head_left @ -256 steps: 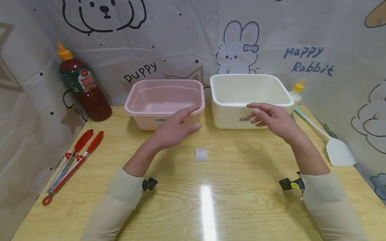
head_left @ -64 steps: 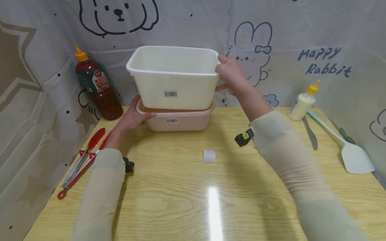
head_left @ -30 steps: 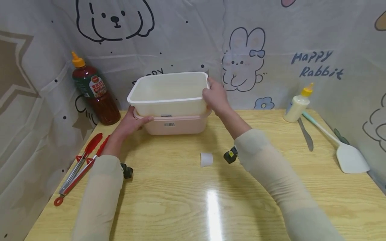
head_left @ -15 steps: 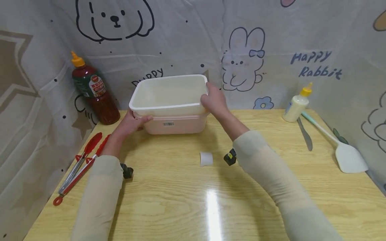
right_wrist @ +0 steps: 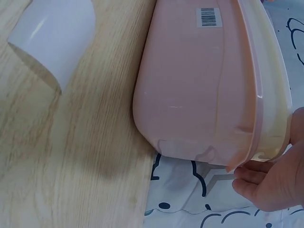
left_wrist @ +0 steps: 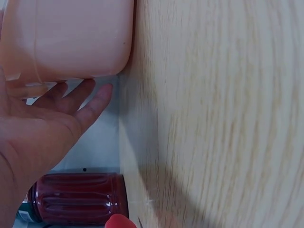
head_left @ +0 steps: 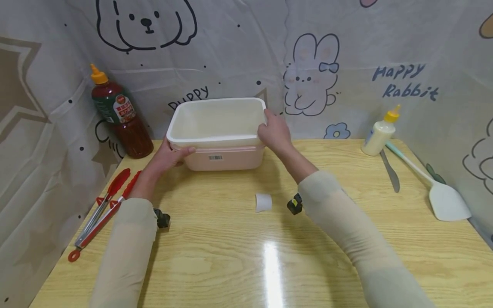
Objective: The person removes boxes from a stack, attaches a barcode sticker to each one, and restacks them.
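A cream-white plastic bin [head_left: 215, 143] sits nested in a pink plastic bin [head_left: 239, 160] at the back of the table, its white rim standing above the pink one. My left hand [head_left: 165, 158] holds the pink bin's left end, thumb along the front below the rim. The left wrist view shows the fingers behind that end. At the opposite end, my right hand [head_left: 275, 131] grips the white bin's rim. In the right wrist view its curled fingers [right_wrist: 251, 175] lie under the rim, beside the pink bin's edge. A barcode label [right_wrist: 209, 17] marks the pink front.
A curled white piece [head_left: 263, 202] lies mid-table. Red-tipped tongs [head_left: 100, 214] and a red sauce bottle [head_left: 121, 119] are at left. A small yellow-capped bottle [head_left: 379, 134], a knife [head_left: 390, 173] and a white spatula [head_left: 448, 201] are at right. A printed cloth hangs behind.
The white bin stood on the table right of the pink one, was then held above it, and has come down inside it. In the last half second it sank slightly and levelled.
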A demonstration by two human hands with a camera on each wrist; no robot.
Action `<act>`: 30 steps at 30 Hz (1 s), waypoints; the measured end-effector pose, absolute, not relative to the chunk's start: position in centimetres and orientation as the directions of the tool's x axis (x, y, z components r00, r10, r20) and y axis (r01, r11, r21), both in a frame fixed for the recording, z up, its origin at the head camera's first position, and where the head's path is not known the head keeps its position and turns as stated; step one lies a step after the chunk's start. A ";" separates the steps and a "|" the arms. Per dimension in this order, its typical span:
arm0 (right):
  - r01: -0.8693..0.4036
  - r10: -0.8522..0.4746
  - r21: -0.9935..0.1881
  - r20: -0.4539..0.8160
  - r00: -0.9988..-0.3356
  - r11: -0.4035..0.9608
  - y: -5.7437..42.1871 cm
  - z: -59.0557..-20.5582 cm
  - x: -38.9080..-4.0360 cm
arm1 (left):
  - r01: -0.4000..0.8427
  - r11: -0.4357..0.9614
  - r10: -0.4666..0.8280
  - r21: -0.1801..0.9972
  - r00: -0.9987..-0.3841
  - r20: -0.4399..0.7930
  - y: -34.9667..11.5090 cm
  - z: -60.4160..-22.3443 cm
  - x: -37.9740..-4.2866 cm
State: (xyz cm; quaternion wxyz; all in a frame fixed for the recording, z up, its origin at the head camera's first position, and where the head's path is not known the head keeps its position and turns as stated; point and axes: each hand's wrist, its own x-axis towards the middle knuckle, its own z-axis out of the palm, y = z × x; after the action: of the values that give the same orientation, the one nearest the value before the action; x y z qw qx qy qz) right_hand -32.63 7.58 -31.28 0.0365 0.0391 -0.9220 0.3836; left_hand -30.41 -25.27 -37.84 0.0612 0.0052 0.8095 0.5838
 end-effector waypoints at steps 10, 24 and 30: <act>-0.098 -0.052 -0.719 0.086 -0.995 0.688 7.7 -32.1 -32.6 | -0.062 0.336 0.057 0.940 -0.995 -0.086 -25.1 -37.8 -30.6; -0.130 -0.098 -0.738 0.086 -0.991 0.663 8.6 -32.9 -32.6 | 0.007 0.490 0.008 0.872 -1.000 0.004 -24.7 -37.8 -30.0; -0.187 -0.166 -0.715 0.099 -0.981 0.674 9.5 -33.2 -32.9 | -0.003 0.554 -0.017 0.832 -1.000 0.007 -24.4 -37.2 -29.1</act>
State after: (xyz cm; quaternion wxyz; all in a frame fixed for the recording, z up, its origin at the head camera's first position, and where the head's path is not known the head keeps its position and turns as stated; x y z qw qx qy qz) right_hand -32.90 9.46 -33.18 0.0130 0.0964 -0.9147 0.3922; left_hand -29.11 -24.45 -37.22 -0.0072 -0.0057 0.8815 0.4720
